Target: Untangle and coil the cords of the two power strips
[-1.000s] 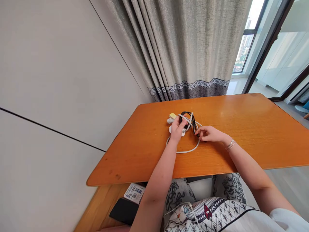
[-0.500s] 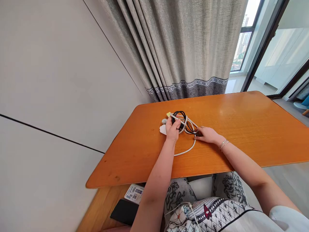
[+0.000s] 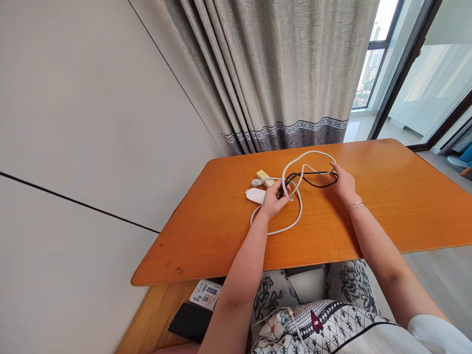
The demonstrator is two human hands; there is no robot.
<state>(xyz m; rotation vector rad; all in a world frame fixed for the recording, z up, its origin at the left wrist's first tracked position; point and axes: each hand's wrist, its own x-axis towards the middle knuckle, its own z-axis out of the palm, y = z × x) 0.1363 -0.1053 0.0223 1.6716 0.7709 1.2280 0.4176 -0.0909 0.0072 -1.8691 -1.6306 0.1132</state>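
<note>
A tangle of cables lies on the orange wooden table (image 3: 387, 211). My left hand (image 3: 273, 200) is closed on the tangle near its middle, where a white cable (image 3: 295, 221) loops toward me. My right hand (image 3: 342, 181) is closed on a black cable (image 3: 313, 179) and a loop of the white cable, drawn out to the right and lifted off the table. Just left of my left hand sit a white adapter (image 3: 255, 195), a small white plug (image 3: 257, 182) and a yellow tag (image 3: 264, 176).
A grey curtain (image 3: 280, 73) hangs behind the table and a pale wall (image 3: 73, 123) runs along the left. Below the table's near edge, a dark phone (image 3: 190, 322) and a printed card (image 3: 205, 295) lie on a wooden bench. Glass doors stand at right.
My right hand has pulled the black cable and a white loop away to the right, stretching the tangle open. My left hand stays on the bundle, which uncovered the white adapter.
</note>
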